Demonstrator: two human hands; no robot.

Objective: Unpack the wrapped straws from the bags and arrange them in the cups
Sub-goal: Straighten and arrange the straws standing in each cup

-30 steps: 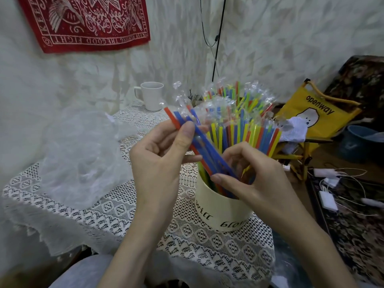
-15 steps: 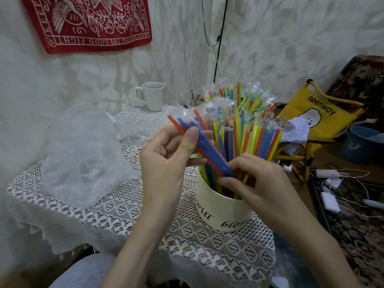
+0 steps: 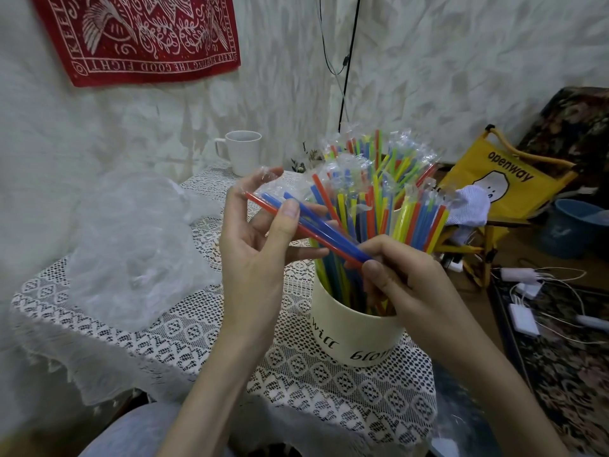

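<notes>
Two bare hands share one small bundle of wrapped blue and red plastic straws (image 3: pixel 316 230): left hand (image 3: pixel 260 255) pinches its upper end, right hand (image 3: pixel 400 285) grips the lower end over one cream ceramic cup (image 3: pixel 354 334) crammed with too many straws to count. One white mug (image 3: pixel 242 152) and one crumpled clear plastic bag (image 3: pixel 131 245) sit on the lace-covered table (image 3: pixel 204 328).

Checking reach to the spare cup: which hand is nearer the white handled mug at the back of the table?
Left. The left hand is just in front of the white handled mug; the right hand is farther right, over the cream cup.
</notes>
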